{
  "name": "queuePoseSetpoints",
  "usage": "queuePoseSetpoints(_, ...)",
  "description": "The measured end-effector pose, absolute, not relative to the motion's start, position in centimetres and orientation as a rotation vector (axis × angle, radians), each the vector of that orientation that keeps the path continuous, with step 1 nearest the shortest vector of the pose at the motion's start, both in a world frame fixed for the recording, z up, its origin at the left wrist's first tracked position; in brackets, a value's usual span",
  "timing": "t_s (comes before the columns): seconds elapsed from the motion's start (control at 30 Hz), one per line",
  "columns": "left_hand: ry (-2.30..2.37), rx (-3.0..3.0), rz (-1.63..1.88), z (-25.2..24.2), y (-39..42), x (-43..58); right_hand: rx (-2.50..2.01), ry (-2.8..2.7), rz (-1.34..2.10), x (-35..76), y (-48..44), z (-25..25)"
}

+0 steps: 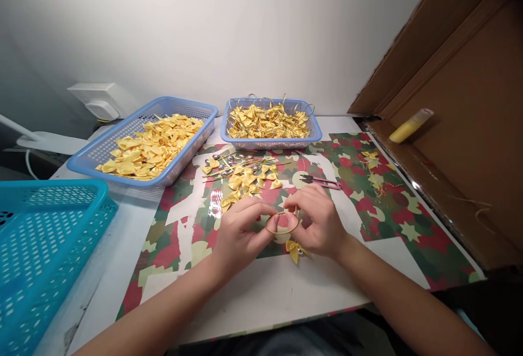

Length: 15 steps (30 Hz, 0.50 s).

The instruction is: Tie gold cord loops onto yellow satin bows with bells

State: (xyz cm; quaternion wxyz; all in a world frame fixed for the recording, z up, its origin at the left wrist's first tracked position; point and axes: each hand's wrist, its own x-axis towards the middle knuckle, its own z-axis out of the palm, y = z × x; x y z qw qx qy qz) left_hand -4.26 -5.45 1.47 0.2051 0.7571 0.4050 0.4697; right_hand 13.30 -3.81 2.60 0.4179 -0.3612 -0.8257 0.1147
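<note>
My left hand and my right hand meet over the patterned mat, fingers pinched on a thin gold cord loop held between them. A yellow ribbon bow hangs from the loop, just under my right hand. Right behind my hands lies a loose pile of yellow bows and gold cords on the mat.
A blue basket of yellow bows stands back left; a smaller blue basket of bows with gold loops stands back centre. Pink snips lie beyond my right hand. A turquoise basket sits left, cardboard right.
</note>
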Motion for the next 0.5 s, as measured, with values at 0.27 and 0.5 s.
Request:
queuePoseSetpoints(0.27,1.072,2.009,1.152,1.54,-5.45,-4.14,-0.842,-2.122,0.377,13.45,-3.85,2.2)
queuePoseSetpoints(0.5,1.104,1.99,1.095,1.7,-5.59,-4.0,-0.865,-2.048,0.482,13.68,-4.12,2.09)
